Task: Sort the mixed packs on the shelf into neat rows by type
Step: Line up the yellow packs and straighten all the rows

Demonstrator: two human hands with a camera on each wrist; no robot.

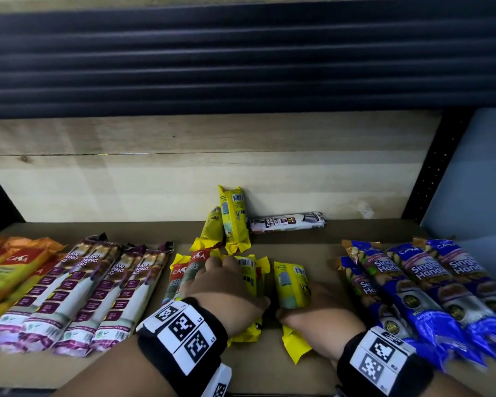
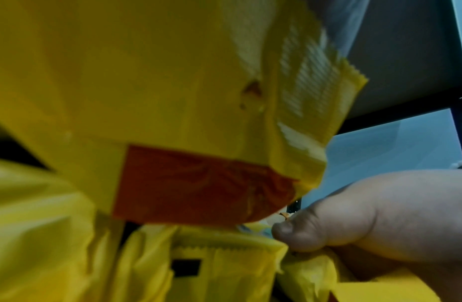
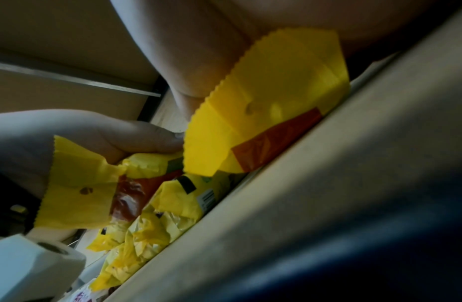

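Mid-shelf, the left hand (image 1: 224,293) presses fingers on the yellow packs (image 1: 249,275); the right hand (image 1: 318,313) grips one pack (image 1: 291,285). Light, crinkly, slippery, probably; hold the middle, not the crimped ends.

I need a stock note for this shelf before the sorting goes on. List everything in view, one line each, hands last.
Orange packs: several, count unclear, orange and red, far left of the shelf.
Drawstring bag packs: four, purple and white, a neat row left of centre.
Yellow packs: at least six, yellow with red bands, centre; two lean at the back wall.
White drawstring pack: one, white, lying along the back wall.
Single handle packs: about four, blue, row on the right.
Shelf: one, brown board.
Left hand: pressing on the centre yellow packs; grip unclear.
Right hand: holds one yellow pack.
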